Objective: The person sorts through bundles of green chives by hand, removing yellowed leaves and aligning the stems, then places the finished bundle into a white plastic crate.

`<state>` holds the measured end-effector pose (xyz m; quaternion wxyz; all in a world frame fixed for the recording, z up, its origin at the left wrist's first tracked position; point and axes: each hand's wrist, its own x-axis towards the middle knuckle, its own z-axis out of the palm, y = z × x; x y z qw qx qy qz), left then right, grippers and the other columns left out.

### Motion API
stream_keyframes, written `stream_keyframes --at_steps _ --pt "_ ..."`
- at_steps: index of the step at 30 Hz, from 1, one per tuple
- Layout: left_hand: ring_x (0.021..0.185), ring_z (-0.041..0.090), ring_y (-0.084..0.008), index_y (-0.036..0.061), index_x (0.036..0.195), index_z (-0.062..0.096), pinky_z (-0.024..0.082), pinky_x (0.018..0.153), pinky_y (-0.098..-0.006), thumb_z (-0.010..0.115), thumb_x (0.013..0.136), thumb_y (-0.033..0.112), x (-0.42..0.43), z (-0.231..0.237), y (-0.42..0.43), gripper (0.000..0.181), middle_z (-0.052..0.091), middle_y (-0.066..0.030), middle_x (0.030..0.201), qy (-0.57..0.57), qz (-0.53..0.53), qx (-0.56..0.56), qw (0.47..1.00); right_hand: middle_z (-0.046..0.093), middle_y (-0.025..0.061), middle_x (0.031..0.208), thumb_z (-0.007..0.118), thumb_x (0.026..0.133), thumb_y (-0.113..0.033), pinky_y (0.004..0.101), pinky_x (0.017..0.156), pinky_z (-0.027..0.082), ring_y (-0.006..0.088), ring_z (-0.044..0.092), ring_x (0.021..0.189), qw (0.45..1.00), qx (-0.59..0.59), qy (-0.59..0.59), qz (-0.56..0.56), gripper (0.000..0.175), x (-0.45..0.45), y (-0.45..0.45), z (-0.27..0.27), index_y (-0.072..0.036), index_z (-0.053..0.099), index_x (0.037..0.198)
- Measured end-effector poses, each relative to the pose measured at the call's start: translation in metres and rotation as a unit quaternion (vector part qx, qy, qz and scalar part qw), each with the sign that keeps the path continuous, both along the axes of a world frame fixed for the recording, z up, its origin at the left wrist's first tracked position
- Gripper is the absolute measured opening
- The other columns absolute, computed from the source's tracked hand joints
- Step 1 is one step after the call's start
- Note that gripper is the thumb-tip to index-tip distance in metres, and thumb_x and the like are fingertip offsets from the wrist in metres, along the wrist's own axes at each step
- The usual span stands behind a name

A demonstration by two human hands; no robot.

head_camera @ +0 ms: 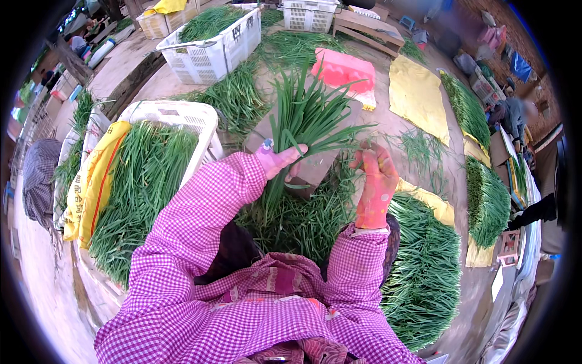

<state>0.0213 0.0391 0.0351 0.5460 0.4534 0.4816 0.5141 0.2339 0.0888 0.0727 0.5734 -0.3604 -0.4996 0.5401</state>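
Note:
My left hand [283, 160] is closed around a bunch of garlic chives [300, 118]. Its leaves fan out up and to the right, and its lower end hangs below my fist. To the right, my right hand [375, 170] wears an orange dotted glove, with its fingers bent close to the leaf tips. Whether a thin leaf is between those fingers is too small to tell. Beneath both hands, loose chive leaves [313, 218] lie heaped between my knees.
A white plastic crate [170, 108] full of chives stands at left, a yellow sack [102, 182] over its side. Neat chive stacks [423, 273] lie at right on yellow sacking. Ahead are a pink foam block [343, 70], another white crate [218, 57] and a wooden bench [368, 29]. A person [514, 116] is at far right.

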Motion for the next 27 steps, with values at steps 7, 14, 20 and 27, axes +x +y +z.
stream_keyframes --at_steps 7,14,20,27 --pt "0.045 0.055 -0.0157 0.0016 0.093 0.056 0.043 0.038 -0.0260 0.063 0.085 0.025 0.011 0.013 -0.005 0.026 0.056 -0.0073 0.058 0.057 -0.013 0.000 0.998 0.061 0.0067 0.093 0.056 0.086 -0.008 0.0255 0.075 0.047 0.0127 0.057 0.079 0.986 0.040 0.078 -0.140 0.025 0.008 0.007 0.006 0.002 0.058 0.109" --pt "0.047 0.052 -0.0128 0.0048 0.085 0.059 0.040 0.043 -0.0277 0.061 0.085 0.033 0.010 0.002 -0.004 0.028 0.055 -0.0040 0.053 0.098 -0.055 -0.062 0.992 0.065 0.0065 0.095 0.064 0.081 -0.010 0.0268 0.080 0.045 0.0152 0.057 0.090 0.897 0.266 -0.333 -0.117 0.020 0.000 0.005 -0.006 -0.003 0.063 0.100" --pt "0.045 0.052 -0.0127 0.0054 0.083 0.060 0.040 0.043 -0.0271 0.061 0.086 0.031 0.013 0.011 -0.007 0.025 0.056 -0.0037 0.053 0.092 -0.071 -0.064 0.991 0.062 0.0024 0.085 0.062 0.080 -0.005 0.0257 0.072 0.044 0.0124 0.057 0.078 0.995 0.073 -0.066 -0.009 0.013 0.005 0.007 -0.012 0.000 0.064 0.091" --pt "0.044 0.052 -0.0123 0.0059 0.088 0.060 0.040 0.043 -0.0270 0.060 0.086 0.031 0.008 0.007 -0.002 0.025 0.056 -0.0035 0.054 0.093 -0.080 -0.065 0.990 0.062 0.0046 0.084 0.060 0.085 -0.008 0.0240 0.069 0.045 0.0128 0.057 0.072 0.977 0.052 0.155 -0.134 0.014 0.021 0.012 0.002 0.002 0.062 0.095"
